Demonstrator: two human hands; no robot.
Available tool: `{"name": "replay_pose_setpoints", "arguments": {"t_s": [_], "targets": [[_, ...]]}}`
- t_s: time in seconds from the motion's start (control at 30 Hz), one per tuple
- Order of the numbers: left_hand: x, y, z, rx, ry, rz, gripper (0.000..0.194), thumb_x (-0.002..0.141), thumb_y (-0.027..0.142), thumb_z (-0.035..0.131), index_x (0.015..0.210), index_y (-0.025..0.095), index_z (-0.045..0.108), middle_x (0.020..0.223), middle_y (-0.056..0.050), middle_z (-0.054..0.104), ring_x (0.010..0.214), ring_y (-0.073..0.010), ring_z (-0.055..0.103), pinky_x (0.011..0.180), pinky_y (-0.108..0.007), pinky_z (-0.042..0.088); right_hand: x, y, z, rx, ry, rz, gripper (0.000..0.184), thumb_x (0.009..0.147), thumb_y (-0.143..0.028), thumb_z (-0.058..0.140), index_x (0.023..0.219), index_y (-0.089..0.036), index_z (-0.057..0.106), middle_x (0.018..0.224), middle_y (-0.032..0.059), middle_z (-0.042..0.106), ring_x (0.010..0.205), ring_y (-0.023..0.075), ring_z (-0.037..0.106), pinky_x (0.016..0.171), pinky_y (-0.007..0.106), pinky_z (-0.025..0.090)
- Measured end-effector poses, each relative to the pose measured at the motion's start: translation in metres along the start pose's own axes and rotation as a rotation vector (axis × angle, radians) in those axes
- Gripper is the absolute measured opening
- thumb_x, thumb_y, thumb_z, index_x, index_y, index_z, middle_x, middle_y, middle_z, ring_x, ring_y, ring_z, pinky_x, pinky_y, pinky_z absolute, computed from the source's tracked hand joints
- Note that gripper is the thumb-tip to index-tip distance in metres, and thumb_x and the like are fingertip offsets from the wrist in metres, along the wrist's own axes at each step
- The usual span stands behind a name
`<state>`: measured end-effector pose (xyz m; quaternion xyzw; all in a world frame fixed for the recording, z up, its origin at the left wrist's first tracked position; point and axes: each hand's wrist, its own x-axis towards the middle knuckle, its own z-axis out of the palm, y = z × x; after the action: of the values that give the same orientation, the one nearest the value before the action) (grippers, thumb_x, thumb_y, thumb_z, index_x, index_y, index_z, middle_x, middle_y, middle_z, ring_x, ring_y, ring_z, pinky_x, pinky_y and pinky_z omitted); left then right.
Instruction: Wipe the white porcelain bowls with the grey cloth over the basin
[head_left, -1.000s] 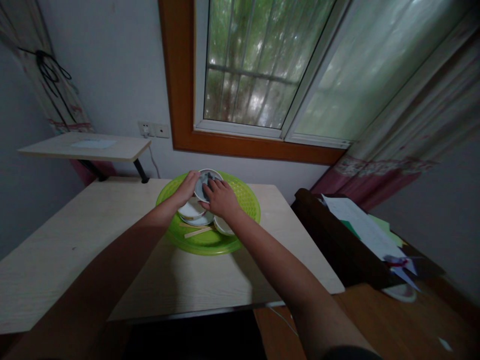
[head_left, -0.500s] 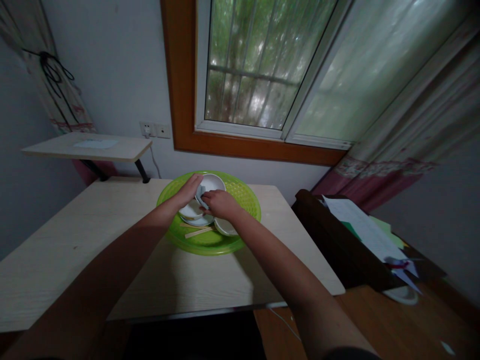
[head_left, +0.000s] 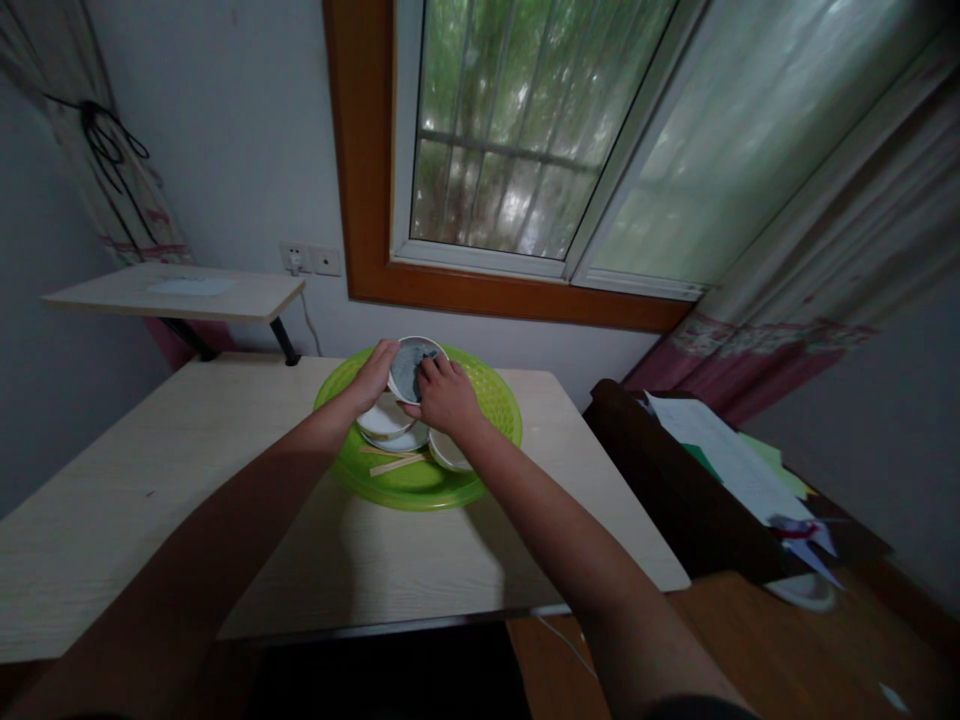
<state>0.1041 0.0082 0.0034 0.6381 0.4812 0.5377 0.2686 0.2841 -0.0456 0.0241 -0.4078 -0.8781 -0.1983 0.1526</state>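
Note:
My left hand [head_left: 373, 378] grips the left rim of a white bowl [head_left: 397, 393], which is tilted toward me above a green basket [head_left: 420, 497]. Inside the bowl lies a grey-blue cloth [head_left: 407, 366], spread over much of its inner surface. The bent fingers of my right hand [head_left: 447, 396] press the cloth against the bowl's right inner side, with the thumb at the near rim. Beneath the hands, the basket holds another white bowl [head_left: 384, 418] on a plate [head_left: 409, 439], a bowl [head_left: 448, 455] to the right, and several pale wooden chopsticks [head_left: 396, 464].
The basket stands on a pale wooden table [head_left: 292, 560] by the wall and window. A small raised shelf [head_left: 180, 288] on black legs is at the left rear. To the right, papers [head_left: 720, 450] lie on a dark brown piece of furniture [head_left: 652, 480].
The bowl has been raised and tilted toward me. The cloth, bunched at its left rim before, is now spread inside it, and my right hand has moved slightly right.

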Motion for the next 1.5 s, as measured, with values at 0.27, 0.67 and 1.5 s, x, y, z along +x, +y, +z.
{"name": "replay_pose_setpoints", "arguments": {"t_s": [0.27,0.67,1.5], "targets": [[-0.003,0.006,-0.004,-0.050,0.047,-0.067,0.036,0.094,0.058,0.039,0.094,0.024,0.052,0.104,-0.009,0.065,0.110,-0.0261,0.058,0.099,-0.038,0.050,0.000,-0.001,-0.009,-0.017,0.008,-0.009,0.049,0.099,-0.056,0.056,0.112,-0.010,0.069,0.117,0.0205,0.065,0.118,0.0360,0.050,0.100,0.048,0.040],[0.000,0.002,-0.004,-0.020,0.051,-0.056,0.027,0.096,0.046,0.040,0.091,0.024,0.053,0.103,-0.008,0.065,0.109,-0.0239,0.059,0.105,-0.037,0.048,-0.001,0.002,0.011,0.217,-0.073,-0.284,0.050,0.101,-0.045,0.060,0.140,-0.012,0.057,0.140,0.0158,0.059,0.126,0.0278,0.057,0.107,0.041,0.046],[-0.003,0.005,-0.007,0.037,0.156,-0.144,0.033,0.095,0.050,0.044,0.106,0.023,0.058,0.104,-0.006,0.068,0.097,-0.0239,0.063,0.088,-0.035,0.050,0.003,-0.002,-0.004,0.036,-0.096,-0.107,0.027,0.097,-0.035,0.062,0.104,-0.011,0.073,0.106,0.0160,0.073,0.106,0.0306,0.064,0.094,0.042,0.049]]}}
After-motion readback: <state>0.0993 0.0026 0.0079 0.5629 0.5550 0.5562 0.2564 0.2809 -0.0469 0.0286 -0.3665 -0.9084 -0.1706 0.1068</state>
